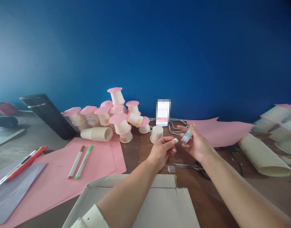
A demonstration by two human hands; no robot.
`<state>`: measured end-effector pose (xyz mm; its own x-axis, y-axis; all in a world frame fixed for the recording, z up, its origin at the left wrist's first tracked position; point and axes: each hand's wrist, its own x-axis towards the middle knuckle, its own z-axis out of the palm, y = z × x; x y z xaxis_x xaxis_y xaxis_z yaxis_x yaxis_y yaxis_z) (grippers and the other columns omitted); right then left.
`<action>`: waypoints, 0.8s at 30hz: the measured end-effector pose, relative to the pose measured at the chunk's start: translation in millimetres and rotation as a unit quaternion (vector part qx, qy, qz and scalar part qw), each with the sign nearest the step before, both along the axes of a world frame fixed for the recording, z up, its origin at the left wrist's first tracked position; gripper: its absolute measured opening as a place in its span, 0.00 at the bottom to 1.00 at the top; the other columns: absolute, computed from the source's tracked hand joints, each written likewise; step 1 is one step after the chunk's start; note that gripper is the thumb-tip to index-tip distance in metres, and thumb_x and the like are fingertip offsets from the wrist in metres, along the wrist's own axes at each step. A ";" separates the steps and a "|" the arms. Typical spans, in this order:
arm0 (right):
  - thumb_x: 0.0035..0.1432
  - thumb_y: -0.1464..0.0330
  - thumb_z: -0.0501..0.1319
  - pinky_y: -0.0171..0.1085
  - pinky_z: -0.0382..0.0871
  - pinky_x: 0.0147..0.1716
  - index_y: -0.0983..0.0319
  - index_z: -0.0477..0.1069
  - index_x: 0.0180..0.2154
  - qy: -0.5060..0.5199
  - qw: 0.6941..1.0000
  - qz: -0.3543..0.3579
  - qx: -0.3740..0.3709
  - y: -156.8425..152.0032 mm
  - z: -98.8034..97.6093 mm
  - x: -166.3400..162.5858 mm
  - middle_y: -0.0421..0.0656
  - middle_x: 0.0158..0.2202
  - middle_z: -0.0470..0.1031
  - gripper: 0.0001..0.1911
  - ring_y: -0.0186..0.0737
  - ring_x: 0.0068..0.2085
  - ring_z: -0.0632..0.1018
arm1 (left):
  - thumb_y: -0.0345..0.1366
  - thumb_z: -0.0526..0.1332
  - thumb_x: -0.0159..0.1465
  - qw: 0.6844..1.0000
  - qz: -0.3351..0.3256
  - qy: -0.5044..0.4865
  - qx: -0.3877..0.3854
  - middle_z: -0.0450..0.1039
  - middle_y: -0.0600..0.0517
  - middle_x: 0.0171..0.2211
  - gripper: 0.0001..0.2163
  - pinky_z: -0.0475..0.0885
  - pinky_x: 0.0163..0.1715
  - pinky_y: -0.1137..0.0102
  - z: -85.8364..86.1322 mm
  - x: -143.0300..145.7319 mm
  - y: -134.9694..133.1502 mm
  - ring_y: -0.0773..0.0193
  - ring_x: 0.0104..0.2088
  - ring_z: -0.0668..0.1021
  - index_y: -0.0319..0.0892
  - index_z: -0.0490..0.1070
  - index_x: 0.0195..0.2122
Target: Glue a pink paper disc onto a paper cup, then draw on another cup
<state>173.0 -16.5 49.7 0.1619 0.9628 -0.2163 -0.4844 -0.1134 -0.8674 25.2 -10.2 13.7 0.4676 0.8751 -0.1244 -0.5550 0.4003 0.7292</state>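
Note:
My left hand [161, 152] pinches a small white piece [175, 140] between thumb and fingers. A bit of pink paper [174, 149] shows just under those fingertips. My right hand [199, 146] is closed around a small clear tube with a blue label [186, 136], its end pointing toward the left hand but apart from it. Behind the left hand stands an upside-down white paper cup [156, 134]. On the table below the hands lies a small clear cap [171, 169], beside a pair of scissors [191, 166] partly hidden by my right forearm.
Paper cups with pink paper discs [118, 119] are stacked at left centre, near nested cups [96, 134]. Pink sheets [55, 171], two markers [83, 161] and a red cutter [26, 163] lie left. White board [164, 205] lies in front; another cup stack [266, 156] is right.

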 end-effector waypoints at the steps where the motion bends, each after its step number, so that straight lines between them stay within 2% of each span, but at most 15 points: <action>1: 0.52 0.48 0.62 0.29 0.55 0.12 0.60 0.76 0.38 -0.012 1.000 -0.006 0.006 0.4 -1.1 -0.2 0.40 0.25 0.68 0.23 0.27 0.19 0.61 | 0.38 0.73 0.47 1.000 0.000 0.003 0.001 0.68 0.56 0.23 0.18 0.64 0.22 0.78 -0.8 0.2 -0.1 0.75 0.22 0.71 0.37 0.71 0.36; 3: 0.51 0.47 0.61 0.31 0.54 0.11 0.59 0.76 0.39 -0.037 0.999 -0.008 0.022 1.5 -3.7 0.2 0.40 0.24 0.68 0.25 0.28 0.18 0.60 | 0.37 0.73 0.47 1.000 0.001 0.007 0.001 0.70 0.54 0.25 0.18 0.66 0.24 0.78 -1.5 0.2 -0.5 0.73 0.24 0.72 0.37 0.71 0.37; 8: 0.51 0.47 0.62 0.32 0.63 0.17 0.59 0.75 0.40 -0.049 0.998 0.010 0.048 3.8 -9.1 1.1 0.40 0.23 0.67 0.25 0.31 0.21 0.64 | 0.37 0.73 0.48 1.000 0.011 0.006 0.005 0.72 0.52 0.28 0.19 0.69 0.29 0.75 -0.5 0.2 -1.3 0.70 0.29 0.76 0.37 0.70 0.38; 11: 0.51 0.47 0.62 0.32 0.65 0.19 0.59 0.75 0.40 -0.030 0.998 0.022 0.046 3.2 -10.5 -0.5 0.39 0.23 0.67 0.25 0.30 0.22 0.65 | 0.37 0.73 0.47 1.000 0.021 0.010 0.002 0.73 0.52 0.29 0.18 0.70 0.30 0.74 -0.3 0.8 -0.9 0.69 0.28 0.76 0.37 0.70 0.37; 16: 0.51 0.45 0.60 0.34 0.68 0.23 0.59 0.75 0.40 -0.060 0.997 0.027 0.045 2.5 -13.4 -2.1 0.40 0.24 0.69 0.26 0.33 0.24 0.68 | 0.37 0.73 0.46 0.999 0.034 0.009 0.003 0.74 0.51 0.28 0.18 0.70 0.32 0.72 -1.5 1.8 0.2 0.70 0.27 0.76 0.37 0.70 0.34; 24: 0.52 0.47 0.61 0.33 0.67 0.23 0.60 0.75 0.41 -0.031 0.998 0.038 0.030 1.0 -15.9 -3.4 0.40 0.24 0.68 0.25 0.32 0.24 0.67 | 0.38 0.72 0.48 0.999 0.027 0.008 0.018 0.75 0.51 0.28 0.16 0.70 0.34 0.71 -3.9 1.7 -0.2 0.69 0.27 0.76 0.37 0.71 0.34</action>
